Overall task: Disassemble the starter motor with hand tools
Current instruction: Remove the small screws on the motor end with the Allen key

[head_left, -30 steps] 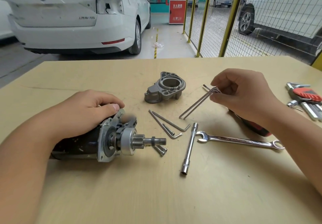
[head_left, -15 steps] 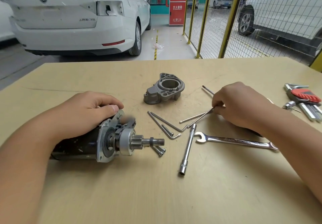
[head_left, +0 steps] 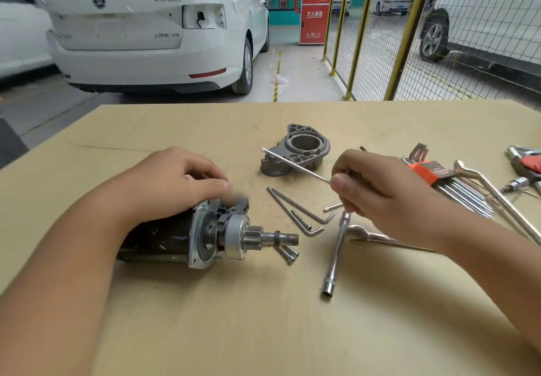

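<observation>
- The motor (head_left: 187,235) lies on its side at the lower left of centre on the table (head_left: 263,331), its long axis running left to right and its shaft (head_left: 278,239) pointing right.
- Its body is black and scuffed; a silver flange, a grey collar and a small toothed pinion sit at the shaft end.
- The left hand (head_left: 172,182) rests over the top of the motor with fingers curled down around it, gripping it.
- The right hand (head_left: 377,188), right of centre, pinches one thin hex key (head_left: 295,165) between thumb and fingers; the key slants up and to the left, above the housing (head_left: 297,153).
- One grey cast housing stands apart, above centre.
- Two L-shaped keys (head_left: 298,209) lie between motor and right hand.
- Two bolts (head_left: 288,252) lie just under the shaft tip.
- One socket wrench (head_left: 336,252) and one spanner (head_left: 377,238) lie below the right hand.
- An orange-holdered key set (head_left: 450,182) sits at the right.
</observation>
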Available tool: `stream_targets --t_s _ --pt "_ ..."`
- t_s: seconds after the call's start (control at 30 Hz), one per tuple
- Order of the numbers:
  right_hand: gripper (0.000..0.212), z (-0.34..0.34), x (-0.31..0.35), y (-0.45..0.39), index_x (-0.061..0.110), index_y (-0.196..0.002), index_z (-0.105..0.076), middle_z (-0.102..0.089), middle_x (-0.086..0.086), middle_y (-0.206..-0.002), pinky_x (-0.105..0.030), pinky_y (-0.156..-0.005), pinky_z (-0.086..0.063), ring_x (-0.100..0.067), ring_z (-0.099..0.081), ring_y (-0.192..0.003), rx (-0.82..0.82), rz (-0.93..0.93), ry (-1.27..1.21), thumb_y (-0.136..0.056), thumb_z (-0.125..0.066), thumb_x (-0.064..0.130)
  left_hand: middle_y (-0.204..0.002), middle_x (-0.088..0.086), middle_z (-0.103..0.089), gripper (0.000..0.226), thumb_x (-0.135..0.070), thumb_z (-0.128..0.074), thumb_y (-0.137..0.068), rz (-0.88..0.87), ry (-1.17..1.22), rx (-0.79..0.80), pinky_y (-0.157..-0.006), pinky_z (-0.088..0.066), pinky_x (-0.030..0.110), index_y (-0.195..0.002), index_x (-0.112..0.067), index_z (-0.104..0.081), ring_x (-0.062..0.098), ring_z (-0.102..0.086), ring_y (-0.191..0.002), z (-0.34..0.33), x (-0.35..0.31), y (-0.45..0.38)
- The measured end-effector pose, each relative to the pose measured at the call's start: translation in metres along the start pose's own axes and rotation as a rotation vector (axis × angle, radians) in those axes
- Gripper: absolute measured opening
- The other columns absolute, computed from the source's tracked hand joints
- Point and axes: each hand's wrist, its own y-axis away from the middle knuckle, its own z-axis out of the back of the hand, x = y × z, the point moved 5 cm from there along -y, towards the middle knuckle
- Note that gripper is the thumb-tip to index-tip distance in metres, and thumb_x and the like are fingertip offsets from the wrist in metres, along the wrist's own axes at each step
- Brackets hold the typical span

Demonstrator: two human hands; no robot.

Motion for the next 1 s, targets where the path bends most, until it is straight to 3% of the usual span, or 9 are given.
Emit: stream_targets --t_s 0.13,0.23,0.3,0.43,0.57,0.73,1.0 --pt "0.031 -0.028 0.013 -0.001 0.009 -0.079 -0.052 -0.059 0.005 -0.061 -0.011 -0.051 -0.035 -0.004 -0.047 -0.051 0.107 -0.027 -0.296 -0.103 -0.05 0.029 -0.077 -0.013 -0.077 0.016 -0.045 -0.086 -0.066 0.09 -0.036 -0.022 -0.075 -0.058 0.033 -0.079 -0.037 -0.081 0.008 -0.072 -0.076 0.001 -0.007 -0.006" --pt "0.029 -0.034 0.013 -0.001 0.015 -0.073 -0.049 -0.054 0.0 -0.059 -0.021 -0.044 -0.028 -0.011 -0.037 -0.045 0.156 -0.138 -0.615 -0.097 -0.05 0.032 -0.072 -0.01 -0.075 0.012 -0.038 -0.085 -0.064 0.113 -0.061 -0.066 -0.075 -0.062 0.037 -0.073 -0.031 -0.08 0.015 -0.072 -0.079 0.0 -0.01 -0.01" --pt "0.03 -0.036 0.01 -0.001 0.018 -0.072 -0.048 -0.052 -0.005 -0.061 -0.026 -0.048 -0.02 -0.016 -0.031 -0.047 0.174 -0.213 -0.759 -0.096 -0.051 0.034 -0.072 -0.009 -0.075 0.013 -0.037 -0.085 -0.063 0.107 -0.051 -0.064 -0.075 -0.062 0.038 -0.074 -0.031 -0.08 0.016 -0.072 -0.079 0.0 -0.01 -0.01" --pt "0.027 -0.04 0.012 -0.002 0.015 -0.074 -0.047 -0.05 -0.011 -0.065 -0.023 -0.047 -0.026 -0.015 -0.03 -0.049 0.223 -0.235 -0.979 -0.096 -0.054 0.03 -0.073 -0.005 -0.076 0.02 -0.04 -0.085 -0.059 0.083 0.011 -0.009 -0.078 -0.062 0.042 -0.076 -0.03 -0.081 0.018 -0.074 -0.078 -0.001 -0.01 -0.007" --pt "0.027 -0.048 0.017 0.003 0.014 -0.074 -0.047 -0.05 -0.009 -0.065 -0.024 -0.048 -0.026 -0.016 -0.03 -0.051 0.365 -0.189 -0.907 -0.097 -0.052 0.027 -0.072 -0.003 -0.076 0.025 -0.042 -0.08 -0.054 0.061 0.058 0.014 -0.077 -0.061 0.041 -0.076 -0.03 -0.082 0.018 -0.074 -0.076 -0.002 -0.009 -0.006" --pt "0.028 -0.052 0.024 0.008 0.017 -0.072 -0.05 -0.05 -0.004 -0.063 -0.035 -0.051 -0.02 -0.019 -0.03 -0.053 0.491 -0.141 -0.78 -0.099 -0.05 0.024 -0.067 0.0 -0.075 0.023 -0.036 -0.088 -0.059 0.035 0.105 0.069 -0.059 -0.054 0.027 -0.08 -0.028 -0.083 0.005 -0.066 -0.057 -0.005 -0.008 -0.004" --pt "0.028 -0.05 0.027 0.011 0.018 -0.072 -0.052 -0.052 -0.003 -0.063 -0.038 -0.053 -0.023 -0.02 -0.032 -0.053 0.555 -0.136 -0.655 -0.099 -0.05 0.024 -0.07 0.003 -0.076 0.014 -0.019 -0.088 -0.068 0.014 0.186 0.118 -0.054 -0.049 0.014 -0.081 -0.022 -0.084 0.005 -0.068 -0.06 -0.005 -0.007 -0.003"
